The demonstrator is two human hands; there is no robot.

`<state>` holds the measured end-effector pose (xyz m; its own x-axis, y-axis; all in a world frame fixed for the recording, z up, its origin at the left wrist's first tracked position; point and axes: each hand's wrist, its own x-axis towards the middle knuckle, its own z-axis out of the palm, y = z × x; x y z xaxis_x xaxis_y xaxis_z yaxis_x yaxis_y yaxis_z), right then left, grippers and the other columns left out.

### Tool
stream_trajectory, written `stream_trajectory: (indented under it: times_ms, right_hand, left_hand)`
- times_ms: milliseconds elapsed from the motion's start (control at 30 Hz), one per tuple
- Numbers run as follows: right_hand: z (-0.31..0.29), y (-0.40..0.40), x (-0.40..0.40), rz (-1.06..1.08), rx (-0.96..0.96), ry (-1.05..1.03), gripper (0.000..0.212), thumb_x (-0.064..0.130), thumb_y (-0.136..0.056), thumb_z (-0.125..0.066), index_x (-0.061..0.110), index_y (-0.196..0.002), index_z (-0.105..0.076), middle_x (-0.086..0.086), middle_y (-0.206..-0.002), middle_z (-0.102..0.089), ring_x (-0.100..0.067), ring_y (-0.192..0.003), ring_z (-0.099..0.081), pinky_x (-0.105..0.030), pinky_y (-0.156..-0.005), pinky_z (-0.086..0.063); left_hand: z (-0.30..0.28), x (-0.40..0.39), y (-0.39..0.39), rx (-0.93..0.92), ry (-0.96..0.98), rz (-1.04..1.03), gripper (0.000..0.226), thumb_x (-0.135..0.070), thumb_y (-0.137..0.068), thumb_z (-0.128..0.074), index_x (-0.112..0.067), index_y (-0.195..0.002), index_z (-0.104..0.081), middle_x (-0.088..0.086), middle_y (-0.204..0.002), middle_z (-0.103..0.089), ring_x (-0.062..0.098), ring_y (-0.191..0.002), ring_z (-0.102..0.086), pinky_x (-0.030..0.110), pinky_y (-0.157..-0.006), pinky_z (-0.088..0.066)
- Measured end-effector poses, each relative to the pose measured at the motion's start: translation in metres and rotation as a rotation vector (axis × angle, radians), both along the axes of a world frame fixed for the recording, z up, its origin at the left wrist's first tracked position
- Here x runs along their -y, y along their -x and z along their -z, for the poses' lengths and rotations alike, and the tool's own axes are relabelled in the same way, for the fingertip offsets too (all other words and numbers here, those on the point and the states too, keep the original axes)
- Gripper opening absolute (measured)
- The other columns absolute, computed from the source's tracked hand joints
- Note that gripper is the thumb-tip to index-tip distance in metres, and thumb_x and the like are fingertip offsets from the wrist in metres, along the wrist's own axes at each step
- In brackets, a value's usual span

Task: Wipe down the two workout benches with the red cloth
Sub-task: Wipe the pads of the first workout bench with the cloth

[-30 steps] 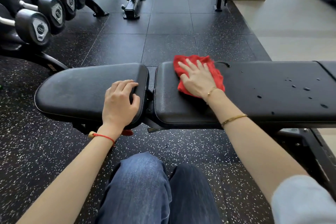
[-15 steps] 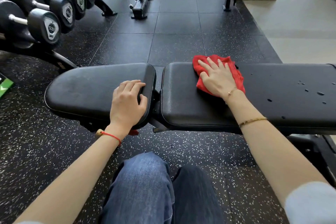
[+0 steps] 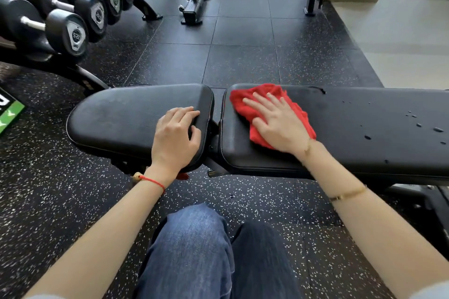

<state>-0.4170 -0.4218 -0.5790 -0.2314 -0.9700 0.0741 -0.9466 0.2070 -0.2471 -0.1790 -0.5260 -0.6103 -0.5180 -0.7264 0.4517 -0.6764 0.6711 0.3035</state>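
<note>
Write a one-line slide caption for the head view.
Right hand presses the red cloth flat on the near bench's long pad; left hand rests on the seat pad.

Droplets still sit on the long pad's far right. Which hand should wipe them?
Right. The right hand already presses the red cloth flat on that pad, nearer the droplets; the left hand rests on the seat pad.

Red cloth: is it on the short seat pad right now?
No, the red cloth lies under the right hand on the long back pad; the left hand rests on the seat pad.
</note>
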Motion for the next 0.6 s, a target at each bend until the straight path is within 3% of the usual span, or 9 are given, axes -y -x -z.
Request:
stream_trajectory:
  times_ms: [133, 233, 400, 500, 600]
  right_hand:
    - [-0.005, 0.008, 0.049, 0.151, 0.009, -0.071, 0.052, 0.039, -0.099, -0.031, 0.039, -0.151, -0.025, 0.006, -0.163, -0.014, -0.027, -0.150, -0.009, -0.044, -0.122, 0.000]
    - [-0.005, -0.022, 0.050, 0.021, 0.007, -0.054, 0.049, 0.038, -0.098, -0.033, 0.040, -0.147, -0.033, 0.006, -0.162, -0.017, -0.028, -0.150, -0.009, -0.045, -0.122, 0.000]
    - [-0.001, -0.059, -0.018, -0.253, -0.012, 0.042, 0.047, 0.039, -0.091, -0.037, 0.040, -0.137, -0.048, 0.010, -0.157, -0.030, -0.023, -0.150, -0.014, -0.045, -0.122, -0.003]
    - [-0.001, -0.052, -0.035, -0.266, 0.014, 0.042, 0.052, 0.042, -0.088, -0.033, 0.042, -0.139, -0.045, 0.014, -0.157, -0.030, -0.020, -0.150, -0.014, -0.044, -0.122, -0.005]
    - [-0.006, -0.033, -0.002, -0.196, 0.042, 0.017, 0.045, 0.035, -0.094, -0.040, 0.041, -0.138, -0.046, 0.012, -0.158, -0.028, -0.022, -0.150, -0.013, -0.044, -0.122, -0.004]
  left_hand:
    - [-0.002, -0.001, 0.001, 0.004, -0.001, -0.006, 0.036, -0.019, -0.086, -0.051, -0.016, -0.118, -0.067, -0.002, -0.126, -0.066, 0.022, -0.122, -0.054, 0.040, -0.104, -0.042]
    - [-0.002, -0.002, 0.001, -0.002, 0.000, -0.011, 0.035, -0.017, -0.085, -0.053, -0.016, -0.117, -0.068, -0.001, -0.125, -0.066, 0.023, -0.121, -0.055, 0.041, -0.103, -0.043]
    - [-0.003, -0.003, 0.001, 0.000, -0.003, -0.007, 0.035, -0.014, -0.085, -0.055, -0.016, -0.118, -0.067, 0.000, -0.126, -0.066, 0.024, -0.122, -0.054, 0.042, -0.103, -0.042]
    - [-0.003, -0.003, 0.000, -0.003, -0.003, -0.004, 0.035, -0.014, -0.086, -0.055, -0.015, -0.119, -0.067, 0.000, -0.127, -0.065, 0.024, -0.122, -0.054, 0.042, -0.104, -0.043]
    - [-0.003, -0.004, 0.001, -0.005, -0.002, -0.005, 0.035, -0.013, -0.086, -0.055, -0.014, -0.119, -0.067, 0.000, -0.127, -0.065, 0.024, -0.123, -0.054, 0.042, -0.104, -0.042]
